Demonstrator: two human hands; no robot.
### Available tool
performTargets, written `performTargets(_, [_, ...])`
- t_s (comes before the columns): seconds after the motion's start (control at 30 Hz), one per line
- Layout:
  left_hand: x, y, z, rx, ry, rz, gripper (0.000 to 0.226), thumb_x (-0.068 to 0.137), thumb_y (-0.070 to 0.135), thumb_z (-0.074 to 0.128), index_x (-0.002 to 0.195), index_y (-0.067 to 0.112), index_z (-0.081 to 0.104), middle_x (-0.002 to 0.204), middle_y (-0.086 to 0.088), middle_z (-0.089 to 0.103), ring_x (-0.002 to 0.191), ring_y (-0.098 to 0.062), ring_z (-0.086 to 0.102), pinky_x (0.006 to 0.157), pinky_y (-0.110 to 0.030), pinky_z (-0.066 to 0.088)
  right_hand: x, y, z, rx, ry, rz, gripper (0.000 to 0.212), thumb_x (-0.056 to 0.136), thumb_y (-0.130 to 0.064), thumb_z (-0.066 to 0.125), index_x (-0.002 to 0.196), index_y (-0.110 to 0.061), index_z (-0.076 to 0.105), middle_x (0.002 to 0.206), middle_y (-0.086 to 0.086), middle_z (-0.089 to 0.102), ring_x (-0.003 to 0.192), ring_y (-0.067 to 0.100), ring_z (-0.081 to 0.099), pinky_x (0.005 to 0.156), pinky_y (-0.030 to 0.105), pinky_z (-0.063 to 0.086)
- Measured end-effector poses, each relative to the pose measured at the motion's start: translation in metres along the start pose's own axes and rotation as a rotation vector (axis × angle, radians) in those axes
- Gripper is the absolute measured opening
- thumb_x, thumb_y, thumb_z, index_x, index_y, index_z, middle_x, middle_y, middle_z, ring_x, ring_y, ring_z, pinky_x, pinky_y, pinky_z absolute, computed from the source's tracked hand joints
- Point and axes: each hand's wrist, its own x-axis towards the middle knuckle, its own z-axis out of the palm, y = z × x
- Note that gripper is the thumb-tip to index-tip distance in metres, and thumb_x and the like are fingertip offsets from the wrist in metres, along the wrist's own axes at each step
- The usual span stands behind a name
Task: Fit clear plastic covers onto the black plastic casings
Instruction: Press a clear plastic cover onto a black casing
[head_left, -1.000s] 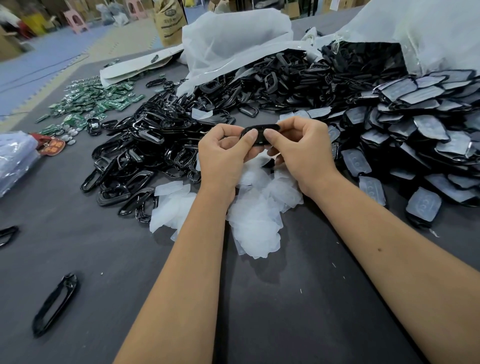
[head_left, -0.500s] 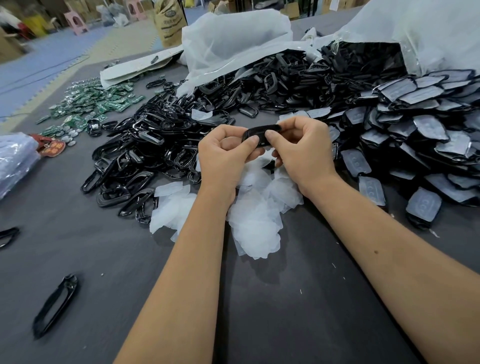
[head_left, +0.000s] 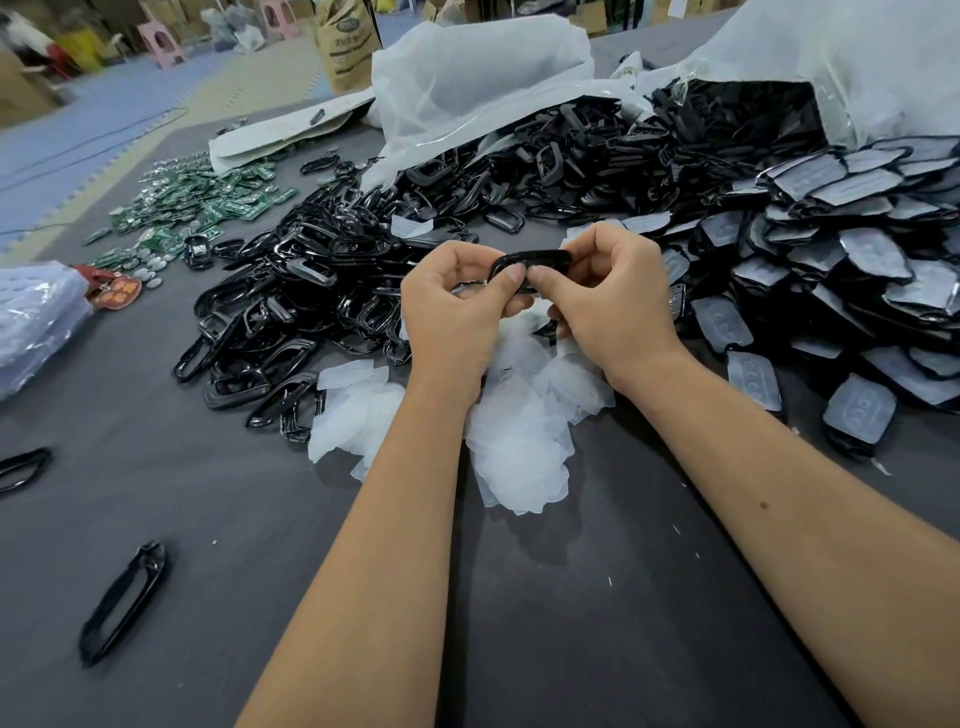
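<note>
Pinching one black casing (head_left: 530, 258) between them, the left hand (head_left: 457, 312) and the right hand (head_left: 618, 301) hold it up at the centre of the frame, thumbs meeting on its near edge and fingers curled behind it. Whether a clear cover already sits in this casing cannot be told. Just below the hands lies a loose heap of clear plastic covers (head_left: 519, 441) on the grey table (head_left: 597, 623). Left of the hands spreads a pile of empty black casings (head_left: 311, 291); to the right lies a pile of casings with covers fitted (head_left: 831, 270). One single black frame (head_left: 124, 603) lies apart at lower left. Green circuit boards (head_left: 208, 202) are scattered at upper left, and white plastic bags (head_left: 478, 67) lie along the top.
</note>
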Motion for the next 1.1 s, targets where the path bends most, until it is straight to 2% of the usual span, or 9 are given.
performTargets(0.13, [0.001,0.001,-0.002,0.008,-0.04,0.006,0.02,0.085,-0.008,0.074,0.096,0.009,0.072,0.082,-0.011,0.077,0.064,-0.025,0.075,0.064,-0.028,0.06,-0.002,-0.002,-0.001,-0.017,-0.005,-0.016,0.026,0.081,-0.021,0.087,0.08,-0.021,0.061,0.07,0.007,0.072,0.058,0.026,0.07,0.062,0.052,0.06])
performTargets(0.23, [0.002,0.002,0.0,0.015,-0.032,0.027,0.021,0.086,-0.009,0.072,0.1,0.006,0.075,0.08,-0.008,0.077,0.064,-0.023,0.075,0.064,-0.027,0.06,-0.003,-0.004,0.0,-0.092,0.037,-0.063,0.019,0.085,-0.024,0.084,0.09,-0.019,0.066,0.074,0.0,0.072,0.066,0.018,0.071,0.071,0.042,0.06])
performTargets(0.33, [0.004,0.003,-0.003,-0.028,0.093,0.034,0.02,0.087,-0.013,0.069,0.1,0.002,0.075,0.074,-0.004,0.073,0.061,-0.022,0.073,0.064,-0.026,0.06,-0.004,-0.005,0.001,-0.284,0.084,-0.146,0.019,0.091,-0.032,0.077,0.096,-0.015,0.07,0.081,-0.005,0.072,0.074,0.013,0.067,0.078,0.035,0.056])
performTargets(0.5, [0.009,0.002,-0.009,-0.151,0.292,-0.02,0.018,0.089,-0.015,0.066,0.103,-0.005,0.07,0.065,0.0,0.06,0.054,-0.018,0.066,0.062,-0.025,0.057,-0.004,-0.002,0.007,-0.669,-0.121,-0.182,0.033,0.087,-0.047,0.078,0.092,-0.015,0.077,0.097,0.004,0.069,0.102,0.025,0.059,0.087,0.032,0.045])
performTargets(0.6, [0.009,0.002,-0.008,-0.176,0.307,-0.042,0.017,0.09,-0.015,0.065,0.103,-0.005,0.069,0.061,0.002,0.058,0.053,-0.018,0.064,0.062,-0.024,0.056,-0.003,-0.002,0.004,-0.553,-0.113,-0.178,0.021,0.083,-0.037,0.083,0.082,-0.016,0.077,0.087,-0.002,0.07,0.089,0.013,0.06,0.075,0.024,0.037])
performTargets(0.7, [0.009,0.002,-0.008,-0.155,0.298,-0.055,0.016,0.09,-0.013,0.066,0.103,-0.004,0.07,0.062,0.0,0.059,0.053,-0.018,0.066,0.063,-0.026,0.057,-0.002,-0.001,-0.001,-0.325,-0.081,-0.126,0.015,0.084,-0.032,0.085,0.078,-0.021,0.077,0.073,-0.015,0.067,0.066,-0.003,0.057,0.067,0.015,0.04])
performTargets(0.83, [0.008,0.003,-0.007,-0.125,0.279,-0.078,0.017,0.09,-0.011,0.067,0.104,-0.003,0.07,0.071,-0.007,0.061,0.056,-0.018,0.068,0.063,-0.025,0.057,-0.001,0.0,-0.002,-0.046,-0.034,-0.078,0.008,0.086,-0.03,0.084,0.08,-0.026,0.08,0.068,-0.014,0.072,0.064,-0.002,0.062,0.068,0.019,0.053])
performTargets(1.0, [0.009,0.003,-0.007,-0.091,0.255,-0.088,0.018,0.09,-0.01,0.068,0.106,-0.002,0.07,0.071,-0.005,0.062,0.056,-0.016,0.068,0.067,-0.028,0.06,0.001,0.001,-0.005,0.281,-0.056,0.047,0.014,0.091,-0.027,0.081,0.079,-0.021,0.077,0.06,-0.005,0.067,0.045,0.006,0.049,0.043,0.017,0.038])
performTargets(1.1, [0.008,0.003,-0.007,-0.068,0.202,-0.105,0.018,0.09,-0.01,0.068,0.106,-0.002,0.071,0.069,-0.002,0.062,0.058,-0.017,0.07,0.067,-0.027,0.058,0.003,0.002,-0.007,0.388,-0.077,0.079,0.01,0.094,-0.017,0.077,0.085,-0.015,0.076,0.064,-0.002,0.068,0.054,0.011,0.052,0.044,0.021,0.04])
